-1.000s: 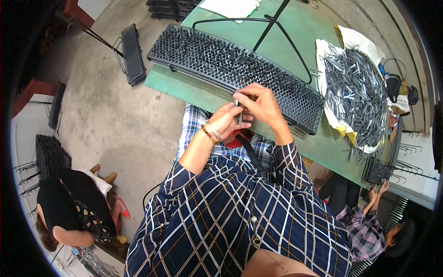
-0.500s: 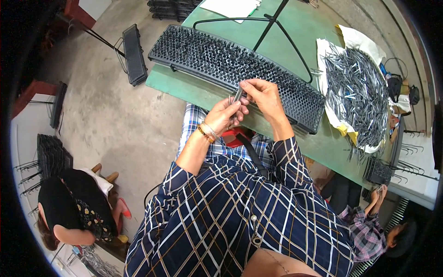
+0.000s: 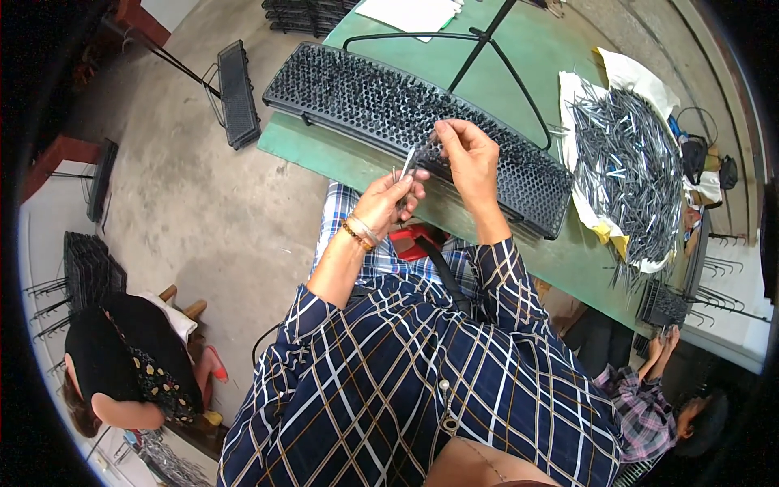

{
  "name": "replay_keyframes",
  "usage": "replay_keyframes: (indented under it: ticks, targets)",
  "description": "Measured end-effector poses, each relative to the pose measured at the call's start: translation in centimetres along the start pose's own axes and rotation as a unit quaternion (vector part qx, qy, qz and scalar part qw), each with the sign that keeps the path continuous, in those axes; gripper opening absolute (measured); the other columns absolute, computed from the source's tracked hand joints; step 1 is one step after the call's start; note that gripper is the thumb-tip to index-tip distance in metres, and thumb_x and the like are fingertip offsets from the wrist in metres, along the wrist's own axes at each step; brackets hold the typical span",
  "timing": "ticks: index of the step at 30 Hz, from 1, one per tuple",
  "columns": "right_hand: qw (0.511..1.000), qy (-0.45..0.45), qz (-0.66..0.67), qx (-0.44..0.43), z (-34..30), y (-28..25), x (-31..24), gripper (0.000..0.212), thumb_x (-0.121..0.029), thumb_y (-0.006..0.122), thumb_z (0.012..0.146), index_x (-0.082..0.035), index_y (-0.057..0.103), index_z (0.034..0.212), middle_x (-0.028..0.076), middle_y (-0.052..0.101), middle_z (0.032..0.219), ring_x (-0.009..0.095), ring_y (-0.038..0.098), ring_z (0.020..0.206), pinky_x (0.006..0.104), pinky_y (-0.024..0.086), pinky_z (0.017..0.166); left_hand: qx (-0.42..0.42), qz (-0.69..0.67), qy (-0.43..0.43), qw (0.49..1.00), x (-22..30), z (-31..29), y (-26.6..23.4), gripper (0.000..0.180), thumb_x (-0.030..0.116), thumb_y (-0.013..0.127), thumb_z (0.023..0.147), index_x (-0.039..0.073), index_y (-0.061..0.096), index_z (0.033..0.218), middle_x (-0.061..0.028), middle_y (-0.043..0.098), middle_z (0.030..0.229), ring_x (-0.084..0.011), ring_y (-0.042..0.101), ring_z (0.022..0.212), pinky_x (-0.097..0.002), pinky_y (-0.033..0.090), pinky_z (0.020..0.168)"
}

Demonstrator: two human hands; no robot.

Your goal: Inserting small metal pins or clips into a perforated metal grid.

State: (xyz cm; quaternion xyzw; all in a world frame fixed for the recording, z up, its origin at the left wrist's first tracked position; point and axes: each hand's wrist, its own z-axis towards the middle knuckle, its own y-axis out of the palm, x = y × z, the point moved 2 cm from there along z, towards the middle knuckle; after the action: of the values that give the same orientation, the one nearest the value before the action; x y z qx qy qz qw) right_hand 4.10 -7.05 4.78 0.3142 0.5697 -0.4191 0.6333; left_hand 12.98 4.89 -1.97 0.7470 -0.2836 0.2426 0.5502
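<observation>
My left hand [image 3: 391, 198] is closed around a few thin, shiny metal strips [image 3: 408, 164] that stick up past the thumb, just in front of the long black rack. The right hand [image 3: 472, 159] is held over the near edge of that rack, thumb and forefinger pinched together. Whatever sits in that pinch is too small and dark to make out. The black rack [image 3: 519, 174] is full of small round holes. Dark upright pieces fill its left and middle parts, while bare holes show toward the right end.
A white sack [image 3: 565, 105] heaped with loose metal strips [image 3: 629, 174] lies on the right of the green table [image 3: 300, 150]. A black wire stand [image 3: 479, 34] rises behind the rack. One person [image 3: 138, 365] sits at lower left, another [image 3: 645, 406] at lower right.
My right hand has moved away from the left hand, slightly up and right over the rack. My left hand has dropped a little to the left, still holding the metal strips.
</observation>
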Motion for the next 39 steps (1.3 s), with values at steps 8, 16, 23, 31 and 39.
replay_keyframes:
  ticks: [8,16,23,31,39]
  targets:
    - [0.968,-0.199,-0.152,0.005,1.8,2.0,1.2,0.012,-0.009,0.063,0.083,0.000,0.067,0.089,0.006,0.065,0.078,0.009,0.057,0.064,0.0225,0.044,0.056,0.042,-0.018,-0.005,0.999,-0.1,-0.1,-0.6,0.030,0.022,0.045,0.095,0.000,0.051,0.116,0.0011,0.055,0.083,-0.0044,0.048,0.064,-0.0179,0.038,0.055]
    - [0.947,-0.233,-0.222,0.013,1.5,1.9,1.4,0.010,-0.009,0.063,0.083,-0.001,0.066,0.088,0.008,0.065,0.078,0.013,0.059,0.061,0.0244,0.045,0.055,0.053,-0.018,-0.002,0.998,-0.1,-0.4,-0.8,0.030,0.021,0.043,0.096,0.001,0.052,0.116,0.0009,0.057,0.081,-0.0046,0.048,0.063,-0.0181,0.038,0.053]
    - [0.921,-0.287,-0.264,0.004,1.2,2.2,1.8,0.008,-0.011,0.064,0.079,-0.004,0.064,0.083,0.009,0.063,0.077,0.027,0.061,0.067,0.0336,0.048,0.058,0.041,-0.027,-0.020,0.999,0.1,-0.5,-0.3,0.031,0.020,0.042,0.096,0.000,0.051,0.117,0.0008,0.057,0.082,-0.0047,0.048,0.063,-0.0175,0.037,0.053]
    - [0.872,-0.345,-0.347,-0.011,1.7,2.8,0.6,0.008,-0.011,0.067,0.077,-0.003,0.065,0.079,0.008,0.060,0.073,0.025,0.060,0.064,0.0340,0.047,0.056,0.035,-0.017,-0.010,0.999,0.1,-0.5,-0.4,0.032,0.020,0.043,0.095,-0.001,0.050,0.118,0.0008,0.057,0.082,-0.0045,0.047,0.063,-0.0178,0.037,0.053]
    - [0.877,-0.323,-0.356,-0.014,1.5,2.8,0.8,0.008,-0.010,0.066,0.078,-0.003,0.065,0.080,0.008,0.061,0.076,0.026,0.061,0.066,0.0347,0.048,0.057,0.045,-0.006,-0.010,0.999,0.1,-0.4,-0.5,0.031,0.019,0.044,0.095,-0.002,0.051,0.117,0.0010,0.057,0.081,-0.0045,0.047,0.062,-0.0173,0.036,0.052]
